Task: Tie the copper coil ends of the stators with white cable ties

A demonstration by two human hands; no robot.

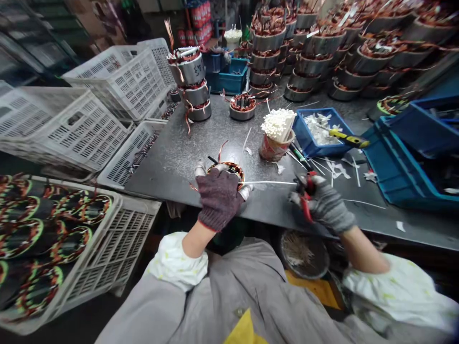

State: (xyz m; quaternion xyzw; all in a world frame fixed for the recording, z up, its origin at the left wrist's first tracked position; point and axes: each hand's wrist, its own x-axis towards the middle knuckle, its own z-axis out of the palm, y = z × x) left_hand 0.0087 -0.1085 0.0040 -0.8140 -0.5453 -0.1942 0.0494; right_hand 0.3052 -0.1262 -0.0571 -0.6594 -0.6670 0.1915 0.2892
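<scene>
While the left hand [218, 197], in a dark purple glove, presses down over a copper-wound ring [237, 168], its fingers are partly spread and curled about the rim, holding it against the counter [168, 160]. Taking the cup [271, 149] of white sticks [278, 122] as landmark, the ring lies to its left and nearer the person. The right hand [328, 204] (its glove is striped grey) is to the cup's right, also on the person's side; its fingers are wrapped closed around red-handled pliers [307, 205]. A thin white strip [270, 182] runs nearly straight from the ring to the pliers' tip, passing in front of the cup; whether the tip bites it, I cannot tell. Just beside the cup, to its right, stands a blue bin [306, 136] of pale scraps, a yellow-and-black tool [349, 138] lying across its edge. Behind the cup and to its left sits a single wound core [242, 113]; farther left rises a stack of cores [191, 71].
</scene>
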